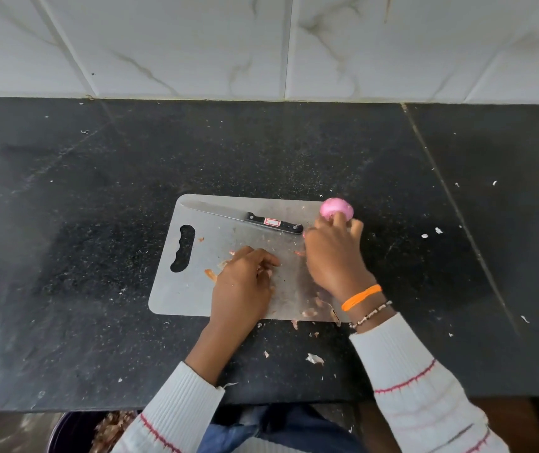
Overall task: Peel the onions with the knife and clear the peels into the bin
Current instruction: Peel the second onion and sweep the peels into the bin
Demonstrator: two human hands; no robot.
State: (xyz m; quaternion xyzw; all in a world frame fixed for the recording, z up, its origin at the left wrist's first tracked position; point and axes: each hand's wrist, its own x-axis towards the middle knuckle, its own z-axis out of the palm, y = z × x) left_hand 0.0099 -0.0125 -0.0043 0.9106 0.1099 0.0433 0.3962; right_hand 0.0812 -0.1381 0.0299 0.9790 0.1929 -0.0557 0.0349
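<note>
A peeled pink onion (pixel 335 207) sits at the far right corner of the steel cutting board (pixel 196 289). My right hand (pixel 333 253) reaches to it, fingertips curled around its near side. My left hand (pixel 245 282) lies on the middle of the board with fingers curled over thin onion peels (pixel 211 274). A black-handled knife (pixel 255 219) rests along the far edge of the board, blade pointing left, held by neither hand. More peel scraps (pixel 310 312) lie by the board's near right corner.
The board lies on a dark speckled counter (pixel 98 223) against a white tiled wall (pixel 261 44). Small peel bits (pixel 314 358) dot the counter. A dark bin (pixel 75 433) holding peels stands below the counter's front edge at lower left.
</note>
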